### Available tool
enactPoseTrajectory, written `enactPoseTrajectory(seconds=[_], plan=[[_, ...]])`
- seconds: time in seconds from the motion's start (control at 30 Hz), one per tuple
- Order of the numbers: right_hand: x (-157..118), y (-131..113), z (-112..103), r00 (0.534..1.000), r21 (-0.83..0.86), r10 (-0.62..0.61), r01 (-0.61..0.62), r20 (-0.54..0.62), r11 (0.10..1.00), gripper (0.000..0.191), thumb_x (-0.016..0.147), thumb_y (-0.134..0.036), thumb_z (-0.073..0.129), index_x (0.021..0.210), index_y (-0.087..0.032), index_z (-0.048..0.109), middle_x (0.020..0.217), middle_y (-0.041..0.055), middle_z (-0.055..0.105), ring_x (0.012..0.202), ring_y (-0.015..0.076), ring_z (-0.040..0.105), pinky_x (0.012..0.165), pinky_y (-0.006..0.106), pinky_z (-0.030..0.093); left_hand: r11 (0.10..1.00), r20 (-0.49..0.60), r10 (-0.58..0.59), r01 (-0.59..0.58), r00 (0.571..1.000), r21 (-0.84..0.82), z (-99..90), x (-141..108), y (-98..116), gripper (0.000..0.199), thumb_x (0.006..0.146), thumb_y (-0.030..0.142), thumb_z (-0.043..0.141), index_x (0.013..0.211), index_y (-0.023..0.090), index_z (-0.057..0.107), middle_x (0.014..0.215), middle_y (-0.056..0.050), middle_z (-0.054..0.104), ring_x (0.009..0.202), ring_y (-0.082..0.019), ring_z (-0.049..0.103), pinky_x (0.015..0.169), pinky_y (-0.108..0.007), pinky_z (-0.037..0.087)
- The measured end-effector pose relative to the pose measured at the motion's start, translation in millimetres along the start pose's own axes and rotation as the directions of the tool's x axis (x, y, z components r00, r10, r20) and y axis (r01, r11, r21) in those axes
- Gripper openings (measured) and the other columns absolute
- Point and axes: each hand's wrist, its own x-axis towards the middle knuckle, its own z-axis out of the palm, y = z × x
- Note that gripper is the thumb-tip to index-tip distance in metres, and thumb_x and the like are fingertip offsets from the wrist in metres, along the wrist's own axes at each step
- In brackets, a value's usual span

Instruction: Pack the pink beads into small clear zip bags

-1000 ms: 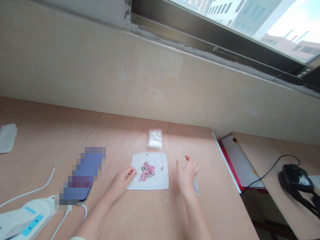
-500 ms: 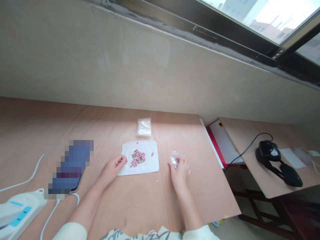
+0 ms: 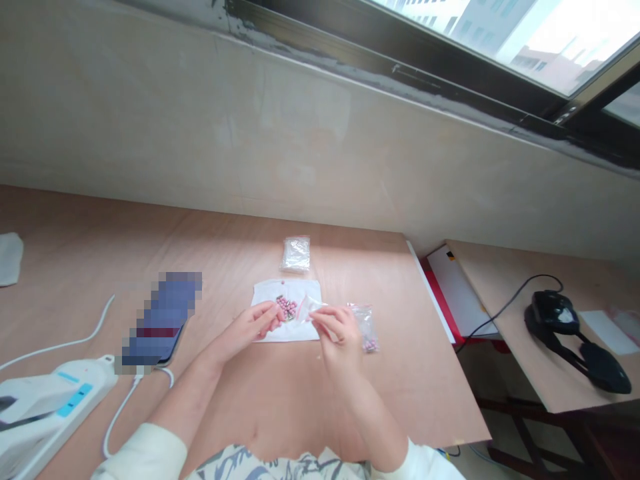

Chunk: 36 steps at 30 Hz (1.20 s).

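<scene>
A white paper sheet (image 3: 267,293) lies on the wooden table (image 3: 210,253), with a small heap of pink pills and a few metallic capsules (image 3: 287,308) on it. My left hand (image 3: 249,330) is bunched right beside the heap, fingertips together, and anything in them is too small to tell. My right hand (image 3: 337,333) pinches a strip of clear plastic with a red edge (image 3: 315,305) over the paper. Just right of that hand is a small clear zip bag (image 3: 367,327) with pink pills in its bottom corner. A larger clear packet (image 3: 295,254) lies beyond the paper.
A pixelated phone (image 3: 163,320) and a white power strip (image 3: 55,400) with its white cable lie left of my arms. A cloth (image 3: 9,259) sits at the far left. The table's right edge (image 3: 430,287) drops to a lower side table holding a black device (image 3: 565,333).
My right hand has moved left from beside the paper to over it. The small zip bag now lies to the right of that hand. My left fingers have come closer to the heap.
</scene>
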Motion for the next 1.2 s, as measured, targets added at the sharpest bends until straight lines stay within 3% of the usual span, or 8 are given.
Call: enactPoseTrajectory(seconds=[0.17,0.33,0.53,0.7,0.8,0.87,0.93,1.2], plan=[[3.1,-23.5,18.1,0.973,0.145,-0.109,0.081,0.201,0.986,0.024,0.074,-0.016,0.048,0.086,-0.029,0.064,0.085,0.0032,0.061,0.088,0.0201,0.046,0.081,0.038,0.032,0.998,0.009,-0.022,0.022,1.0,-0.054,-0.7,-10.6,20.7,0.031,0.072,0.046,0.045,0.062,0.017,0.04,0.054,0.007,0.029,0.045,-0.006,0.024,0.043,-0.019,0.019],[11.8,-35.6,15.8,0.954,0.213,0.013,-0.081,0.3,0.974,0.01,0.073,-0.026,0.051,0.075,-0.021,0.059,0.077,0.0031,0.058,0.08,0.0175,0.048,0.076,0.032,0.034,0.999,0.039,-0.022,0.023,0.999,-0.026,-13.1,-19.7,18.1,0.033,0.07,0.043,0.049,0.057,0.017,0.035,0.051,0.008,0.028,0.043,-0.005,0.024,0.042,-0.018,0.018],[31.7,-40.6,32.8,0.894,0.287,0.117,-0.26,0.433,0.922,0.019,0.073,-0.031,0.048,0.06,-0.017,0.049,0.058,-0.0025,0.048,0.057,0.0102,0.042,0.055,0.023,0.032,0.994,0.028,-0.008,0.004,1.0,0.11,-10.3,-18.7,26.8,0.035,0.071,0.044,0.049,0.054,0.017,0.034,0.049,0.008,0.031,0.04,-0.004,0.024,0.039,-0.019,0.015],[41.5,-34.0,42.6,0.768,0.356,0.212,-0.499,0.605,0.79,0.019,0.068,-0.029,0.052,0.055,-0.016,0.046,0.051,-0.0049,0.045,0.05,0.0075,0.039,0.051,0.021,0.031,0.994,0.029,-0.047,0.043,0.998,0.104,-14.2,-17.5,24.6,0.035,0.067,0.04,0.054,0.052,0.018,0.032,0.045,0.009,0.029,0.038,-0.003,0.022,0.038,-0.018,0.014],[41.8,-31.0,44.1,0.654,0.369,0.211,-0.63,0.726,0.683,0.02,0.069,-0.025,0.049,0.051,-0.017,0.043,0.043,-0.0064,0.04,0.043,0.0063,0.035,0.045,0.02,0.028,0.997,0.027,-0.04,0.038,0.999,0.065,-16.5,-17.3,20.7,0.033,0.066,0.037,0.056,0.052,0.018,0.034,0.045,0.009,0.035,0.041,-0.005,0.032,0.04,-0.018,0.018],[41.5,-30.3,44.8,0.614,0.379,0.189,-0.669,0.766,0.639,0.019,0.069,-0.022,0.047,0.051,-0.017,0.043,0.041,-0.0067,0.039,0.041,0.006,0.034,0.043,0.02,0.027,0.999,0.038,-0.022,0.021,0.999,0.035,-17.6,-16.8,19.2,0.032,0.065,0.036,0.057,0.051,0.018,0.035,0.048,0.006,0.043,0.047,-0.008,0.041,0.043,-0.019,0.024],[42.0,-30.8,46.0,0.607,0.387,0.193,-0.687,0.771,0.616,0.017,0.068,-0.022,0.047,0.052,-0.018,0.042,0.039,-0.0073,0.038,0.038,0.0056,0.033,0.041,0.019,0.026,1.0,0.052,-0.015,0.014,0.999,0.011,-18.7,-15.7,18.5,0.032,0.066,0.036,0.056,0.051,0.017,0.035,0.051,0.005,0.048,0.051,-0.009,0.045,0.046,-0.019,0.027],[48.9,-32.5,51.8,0.628,0.384,0.314,-0.723,0.712,0.575,0.019,0.066,-0.029,0.053,0.056,-0.018,0.041,0.041,-0.0088,0.035,0.035,0.0035,0.027,0.035,0.018,0.021,0.996,0.143,-0.081,0.084,0.986,-0.015,-23.0,-10.5,15.7,0.029,0.075,0.044,0.044,0.065,0.017,0.043,0.058,0.006,0.045,0.04,-0.004,0.029,0.036,-0.017,0.021]])
